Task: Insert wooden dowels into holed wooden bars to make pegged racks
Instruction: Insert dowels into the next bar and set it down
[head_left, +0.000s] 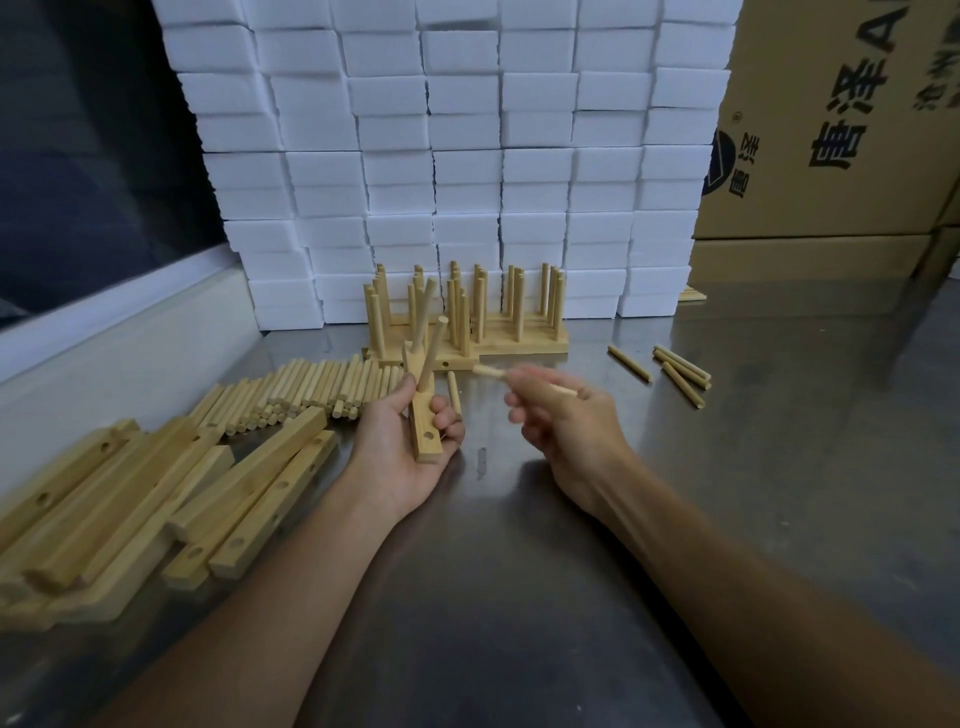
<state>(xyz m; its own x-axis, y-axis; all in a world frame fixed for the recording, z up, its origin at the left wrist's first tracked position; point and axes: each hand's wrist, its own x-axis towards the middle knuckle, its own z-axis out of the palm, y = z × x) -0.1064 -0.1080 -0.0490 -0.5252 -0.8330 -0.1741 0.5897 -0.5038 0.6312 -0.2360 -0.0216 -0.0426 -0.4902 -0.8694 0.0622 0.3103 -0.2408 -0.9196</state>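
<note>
My left hand (402, 447) grips a holed wooden bar (425, 426) above the steel table, palm up. Two dowels (432, 351) stand in the bar, and an open hole shows near its close end. My right hand (558, 415) pinches a single dowel (488, 372), blurred, its tip pointing left toward the bar but apart from it. A loose dowel (454, 392) lies on the table between the hands. Finished pegged racks (467, 317) stand at the back centre.
A pile of loose dowels (311, 387) and a heap of holed bars (156, 499) lie to the left. Several dowels (675, 369) lie to the right. Stacked white foam blocks (441, 156) form a wall behind, with cardboard boxes (841, 130) at the right.
</note>
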